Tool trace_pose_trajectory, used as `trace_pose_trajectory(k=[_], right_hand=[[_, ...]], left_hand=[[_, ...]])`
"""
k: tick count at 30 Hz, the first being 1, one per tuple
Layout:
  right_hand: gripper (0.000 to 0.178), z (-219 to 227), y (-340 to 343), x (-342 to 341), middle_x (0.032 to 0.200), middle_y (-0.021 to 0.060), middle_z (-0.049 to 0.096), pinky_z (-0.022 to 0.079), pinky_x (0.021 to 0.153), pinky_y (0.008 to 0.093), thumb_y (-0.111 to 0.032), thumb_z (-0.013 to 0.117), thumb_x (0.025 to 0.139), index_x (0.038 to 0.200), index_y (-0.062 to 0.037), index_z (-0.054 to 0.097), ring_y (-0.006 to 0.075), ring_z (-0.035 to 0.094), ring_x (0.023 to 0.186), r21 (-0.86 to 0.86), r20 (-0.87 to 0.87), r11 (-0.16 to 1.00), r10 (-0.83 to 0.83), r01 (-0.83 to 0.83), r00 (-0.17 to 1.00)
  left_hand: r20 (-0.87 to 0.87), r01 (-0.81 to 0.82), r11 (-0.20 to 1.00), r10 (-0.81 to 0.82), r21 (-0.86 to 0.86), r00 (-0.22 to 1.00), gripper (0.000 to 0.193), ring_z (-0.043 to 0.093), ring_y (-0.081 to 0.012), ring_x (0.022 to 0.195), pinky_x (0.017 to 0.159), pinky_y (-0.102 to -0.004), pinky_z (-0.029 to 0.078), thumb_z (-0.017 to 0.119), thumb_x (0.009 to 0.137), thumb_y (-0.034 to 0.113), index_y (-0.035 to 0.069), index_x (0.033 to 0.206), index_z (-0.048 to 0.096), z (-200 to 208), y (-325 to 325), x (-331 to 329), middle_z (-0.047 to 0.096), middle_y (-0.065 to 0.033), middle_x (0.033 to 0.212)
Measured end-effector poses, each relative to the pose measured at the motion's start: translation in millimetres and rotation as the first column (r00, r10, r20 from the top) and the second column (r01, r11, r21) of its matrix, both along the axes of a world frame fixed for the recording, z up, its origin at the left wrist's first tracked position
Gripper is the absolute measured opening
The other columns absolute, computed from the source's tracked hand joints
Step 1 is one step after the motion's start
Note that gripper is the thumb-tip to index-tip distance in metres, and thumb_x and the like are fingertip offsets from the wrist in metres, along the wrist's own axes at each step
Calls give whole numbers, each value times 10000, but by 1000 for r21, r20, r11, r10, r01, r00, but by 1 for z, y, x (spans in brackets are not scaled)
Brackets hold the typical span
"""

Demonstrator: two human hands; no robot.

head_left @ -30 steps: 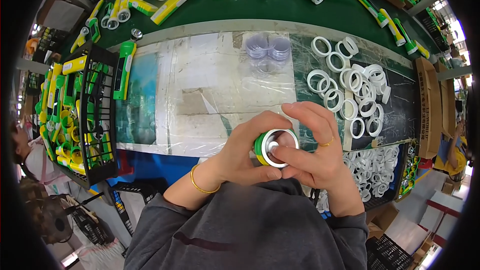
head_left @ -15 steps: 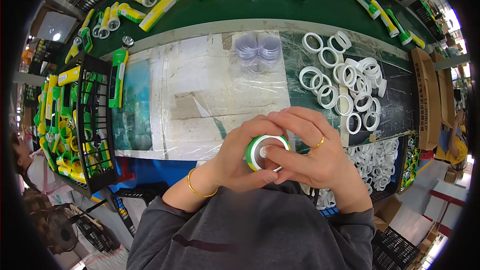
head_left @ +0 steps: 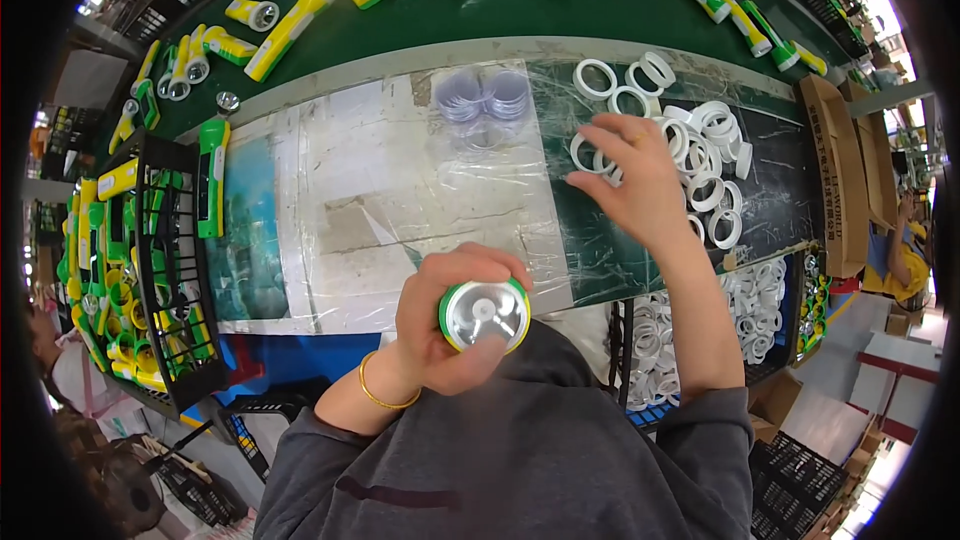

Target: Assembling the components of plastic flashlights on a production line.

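1. The left hand (head_left: pixel 440 325) is gripping a green flashlight head (head_left: pixel 484 315) close to the person's chest, fingers wrapped around it.
2. The right hand (head_left: pixel 630 175) is reaching, fingers spread, onto the white rings (head_left: pixel 700 155) on the table (head_left: pixel 380 180).
3. A brown cardboard box (head_left: pixel 835 175) is sitting at the right edge.
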State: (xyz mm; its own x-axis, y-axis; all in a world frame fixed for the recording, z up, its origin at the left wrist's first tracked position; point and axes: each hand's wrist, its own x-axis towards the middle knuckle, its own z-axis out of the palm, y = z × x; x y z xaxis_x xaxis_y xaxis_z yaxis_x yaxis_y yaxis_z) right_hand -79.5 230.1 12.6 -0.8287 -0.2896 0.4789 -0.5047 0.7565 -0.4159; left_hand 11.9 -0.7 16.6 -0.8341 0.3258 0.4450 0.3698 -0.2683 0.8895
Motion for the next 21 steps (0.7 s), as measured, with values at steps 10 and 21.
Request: trace_pose_trajectory(k=[10, 21], right_hand=[[258, -50, -85, -18, 925, 74, 577, 488, 581, 310, -139, 730, 726, 966, -87, 653, 227, 582, 713, 56, 29, 998, 39, -40, 999], [370, -57, -56, 6, 955, 78, 559, 489, 642, 337, -126, 769, 656, 1001, -83, 643, 242, 552, 821, 44, -27, 990, 138, -137, 990]], left_hand=[[21, -133, 989, 132, 67, 991, 452, 566, -215, 796, 707, -311, 493, 562, 724, 112, 11, 1129, 390, -10, -18, 14, 553, -232, 973], [-18, -76, 997, 77, 27, 997, 471, 571, -208, 772, 699, -304, 490, 607, 768, 218, 22, 1132, 382, -7, -22, 5, 560, -235, 969]])
